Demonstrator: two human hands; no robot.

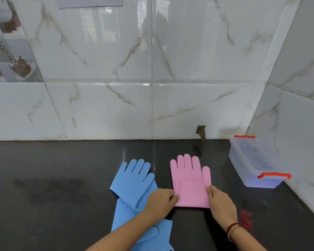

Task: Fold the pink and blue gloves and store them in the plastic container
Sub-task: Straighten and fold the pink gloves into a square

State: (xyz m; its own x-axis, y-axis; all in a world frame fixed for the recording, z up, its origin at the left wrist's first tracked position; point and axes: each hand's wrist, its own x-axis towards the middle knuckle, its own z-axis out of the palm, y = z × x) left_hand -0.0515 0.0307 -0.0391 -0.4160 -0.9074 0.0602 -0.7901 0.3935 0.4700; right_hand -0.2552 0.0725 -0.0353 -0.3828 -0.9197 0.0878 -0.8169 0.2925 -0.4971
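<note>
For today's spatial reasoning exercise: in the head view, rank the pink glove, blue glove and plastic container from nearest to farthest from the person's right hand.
From the right hand:
1. Pink glove, touching it, just left.
2. Blue glove, further left.
3. Plastic container, by the right wall.

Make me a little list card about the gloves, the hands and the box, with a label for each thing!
pink glove: flat on the dark counter, fingers pointing to the wall, cuff end folded up
blue gloves: left of the pink one, overlapping each other
left hand: on the pink glove's left edge
right hand: on its right edge
plastic container: right, by the wall, lid on, orange clips
</note>
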